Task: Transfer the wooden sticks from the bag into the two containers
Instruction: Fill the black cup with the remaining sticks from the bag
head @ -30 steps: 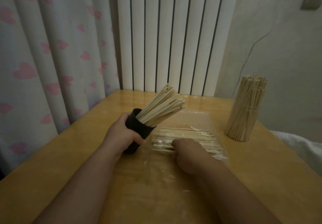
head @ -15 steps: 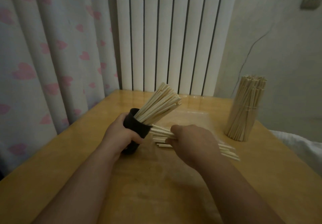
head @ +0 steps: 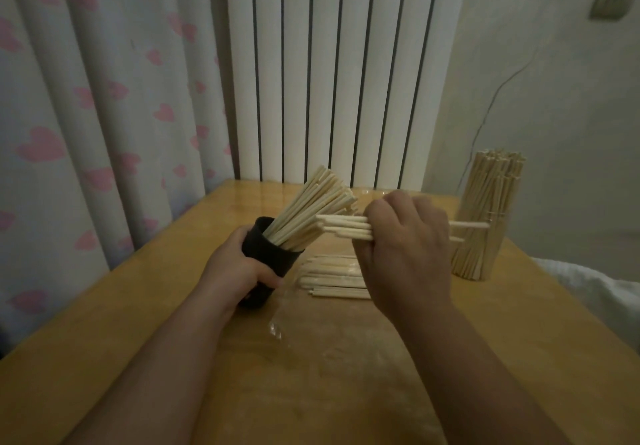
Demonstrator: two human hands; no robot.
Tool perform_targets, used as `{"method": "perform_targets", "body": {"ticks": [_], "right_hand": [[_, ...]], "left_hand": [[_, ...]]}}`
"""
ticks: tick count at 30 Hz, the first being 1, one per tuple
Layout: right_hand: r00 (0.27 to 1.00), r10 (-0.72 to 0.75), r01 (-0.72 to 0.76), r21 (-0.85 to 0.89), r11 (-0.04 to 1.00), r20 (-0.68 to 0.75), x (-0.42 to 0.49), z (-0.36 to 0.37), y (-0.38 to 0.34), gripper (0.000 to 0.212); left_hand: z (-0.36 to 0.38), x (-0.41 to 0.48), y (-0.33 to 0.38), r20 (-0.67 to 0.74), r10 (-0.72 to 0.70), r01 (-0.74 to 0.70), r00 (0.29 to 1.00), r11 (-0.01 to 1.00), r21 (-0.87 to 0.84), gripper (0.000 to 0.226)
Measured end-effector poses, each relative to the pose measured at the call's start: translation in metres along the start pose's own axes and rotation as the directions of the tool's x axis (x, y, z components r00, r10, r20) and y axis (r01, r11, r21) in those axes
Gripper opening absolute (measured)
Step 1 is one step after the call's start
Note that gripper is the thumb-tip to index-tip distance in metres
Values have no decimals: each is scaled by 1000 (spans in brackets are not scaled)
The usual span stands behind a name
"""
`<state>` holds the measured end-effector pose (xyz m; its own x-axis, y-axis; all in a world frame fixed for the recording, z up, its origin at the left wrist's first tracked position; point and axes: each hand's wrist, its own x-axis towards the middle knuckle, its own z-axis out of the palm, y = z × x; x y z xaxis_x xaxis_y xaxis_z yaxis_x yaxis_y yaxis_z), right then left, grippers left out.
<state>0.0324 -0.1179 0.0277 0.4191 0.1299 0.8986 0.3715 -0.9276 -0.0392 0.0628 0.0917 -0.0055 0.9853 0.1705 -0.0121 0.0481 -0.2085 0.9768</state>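
Forearms, left hand (head: 239, 271) and right hand (head: 408, 254) are bare.

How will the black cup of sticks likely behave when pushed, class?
Probably top-heavy: the sticks fan far beyond the rim of the black cup, so it may tip. It leans now, gripped by the left hand. Spilled sticks, thin and straight, would likely roll.

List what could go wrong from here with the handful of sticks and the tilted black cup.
1. The right hand grips the held sticks with staggered ends; a loose one may slip out.
2. The black cup, tilted in the left hand, looks crowded; incoming ends could jam against the cup's sticks and push some out.
3. One stick's tail points toward the full container; it might get nudged.
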Motion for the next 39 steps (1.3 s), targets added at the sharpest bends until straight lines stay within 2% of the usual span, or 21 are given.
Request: {"method": "perform_targets", "body": {"ticks": [4,9,12,16,18,20,22,24,27,29,32,36,38,39], "right_hand": [[994,65,-64,15,998,-84,3,-2,0,28],[985,143,-126,158,979,-100,-1,1,1,15],[981,107,-58,278,959,-163,-5,4,3,25],[942,34,111,407,907,-334,-4,6,6,25],[913,43,163,461,873,-405,-2,4,2,23],[905,99,148,523,839,-415,-1,2,-4,22],[924,187,61,611,789,-334,1,1,-11,19],[935,308,-92,721,687,-174,2,0,-18,8],[901,432,-307,767,563,43,3,-2,-24,20],[875,463,-387,776,498,139,4,-2,-22,25],[851,488,-446,759,474,195,6,4,-17,23],[808,559,-489,743,457,188,5,12,-10,19],[804,522,-545,703,457,284,4,17,-8,10],[802,475,-575,682,452,362,3,19,-9,12]], "left_hand": [[1,-1,-1,7,14,-14,1000,1000,7,78],[0,-1,-1,16,22,-22,1000,1000,7,78],[0,0,-2,16,24,-24,1000,1000,9,79],[1,1,-2,10,26,-26,1000,999,43,82],[1,2,-2,11,29,-29,1000,998,60,82],[1,2,-2,10,25,-26,1000,997,71,83],[1,3,-2,7,26,-27,1000,996,84,84],[1,2,-2,9,31,-31,999,995,94,86],[2,1,-1,30,46,-49,998,992,113,88],[3,0,0,45,61,-66,997,991,117,88],[2,-1,-1,56,68,-73,996,992,106,88],[1,-1,-1,76,86,-95,993,989,113,87],[1,0,-1,81,97,-107,992,985,134,86],[1,0,-1,80,102,-113,992,983,144,86]]}}
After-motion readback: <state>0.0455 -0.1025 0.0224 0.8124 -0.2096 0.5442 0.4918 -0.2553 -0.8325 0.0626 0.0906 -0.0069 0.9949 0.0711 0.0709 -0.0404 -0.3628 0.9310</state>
